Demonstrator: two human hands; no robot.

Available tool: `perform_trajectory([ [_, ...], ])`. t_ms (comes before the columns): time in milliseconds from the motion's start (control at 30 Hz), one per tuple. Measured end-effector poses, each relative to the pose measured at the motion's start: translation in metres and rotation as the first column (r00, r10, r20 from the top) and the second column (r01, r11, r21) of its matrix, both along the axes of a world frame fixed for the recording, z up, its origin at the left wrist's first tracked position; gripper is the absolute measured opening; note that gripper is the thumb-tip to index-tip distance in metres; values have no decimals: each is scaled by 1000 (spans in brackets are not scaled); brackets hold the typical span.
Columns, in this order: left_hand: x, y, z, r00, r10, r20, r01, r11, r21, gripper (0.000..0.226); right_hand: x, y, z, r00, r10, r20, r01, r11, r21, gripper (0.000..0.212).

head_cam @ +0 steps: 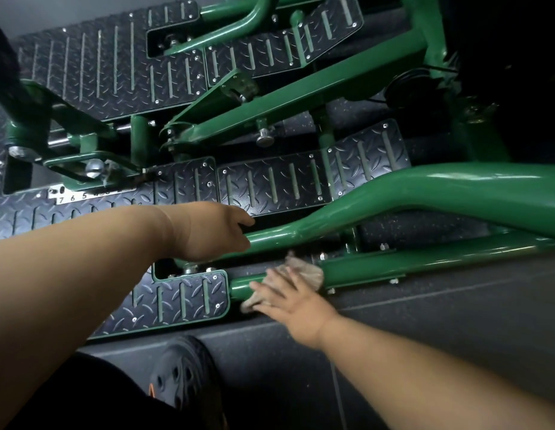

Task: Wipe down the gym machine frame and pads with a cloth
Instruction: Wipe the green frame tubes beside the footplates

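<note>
The gym machine has a green tubular frame (425,193) and black diamond-plate foot plates (270,187). My left hand (217,231) is wrapped around the lower end of a curved green tube, fingers closed over it. My right hand (288,299) presses a pale beige cloth (304,274) flat against a lower green bar (378,268), just right of a small foot plate (183,299). The fingers are spread over the cloth, and part of the cloth bunches out beyond them on both sides.
A numbered adjustment strip (74,197) and a silver pin (95,169) sit at the left. A pull knob (265,139) hangs under the diagonal green beam. Dark speckled rubber floor (425,321) lies to the right. My black perforated shoe (183,377) is below.
</note>
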State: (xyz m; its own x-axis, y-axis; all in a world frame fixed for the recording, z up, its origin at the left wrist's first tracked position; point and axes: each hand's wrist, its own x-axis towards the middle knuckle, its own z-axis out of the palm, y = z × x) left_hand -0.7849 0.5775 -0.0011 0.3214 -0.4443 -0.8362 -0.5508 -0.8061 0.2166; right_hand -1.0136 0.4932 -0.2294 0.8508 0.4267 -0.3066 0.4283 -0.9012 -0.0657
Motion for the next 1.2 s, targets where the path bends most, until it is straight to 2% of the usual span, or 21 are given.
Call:
perform_trajectory([
  [100, -3, -5, -1, 1000, -9, -9, 9, 1000, -5, 75, 23, 25, 7, 998, 21, -56, -23, 999, -26, 66],
  [233, -6, -8, -6, 999, -36, 12, 36, 999, 4, 79, 12, -11, 3, 997, 55, -60, -56, 998, -14, 60],
  [367, -8, -16, -8, 996, -76, 41, 76, 997, -5, 62, -26, -85, 9, 998, -51, -46, 51, 999, -5, 40],
  [467, -8, -17, -5, 994, -101, 42, 101, 995, -8, 61, -56, -118, 16, 985, -149, -90, 152, 988, 21, 35],
  [533, -10, -16, -1, 986, -162, 51, 163, 987, -9, 57, -63, -124, 21, 947, -308, -96, 314, 947, 66, 22],
  [600, -11, -15, 0, 984, -165, 58, 167, 986, -25, 55, -55, -125, 26, 829, -543, -134, 556, 825, 99, 29],
  [667, -10, -14, -3, 992, -116, 41, 118, 992, -39, 60, -43, -122, 25, 740, -661, -124, 672, 735, 95, 49],
  [733, -10, -13, -7, 994, -104, 35, 105, 994, -39, 62, -28, -110, 26, 777, -616, -131, 627, 775, 77, 62],
  [800, -10, -13, -9, 991, -127, 48, 129, 991, -28, 62, -12, -90, 29, 793, -582, -179, 598, 801, 43, 62],
  [933, -13, -17, -5, 987, -153, 51, 154, 988, -22, 60, 9, -73, 32, 712, -674, -196, 692, 721, 35, 49],
  [1067, -10, -18, -4, 992, -118, 48, 120, 992, -47, 58, 3, -109, 32, 690, -688, -224, 709, 705, 22, 45],
  [1200, -9, -11, -2, 990, -128, 51, 130, 990, -46, 55, -30, -159, 24, 607, -791, -70, 783, 611, -116, 55],
])
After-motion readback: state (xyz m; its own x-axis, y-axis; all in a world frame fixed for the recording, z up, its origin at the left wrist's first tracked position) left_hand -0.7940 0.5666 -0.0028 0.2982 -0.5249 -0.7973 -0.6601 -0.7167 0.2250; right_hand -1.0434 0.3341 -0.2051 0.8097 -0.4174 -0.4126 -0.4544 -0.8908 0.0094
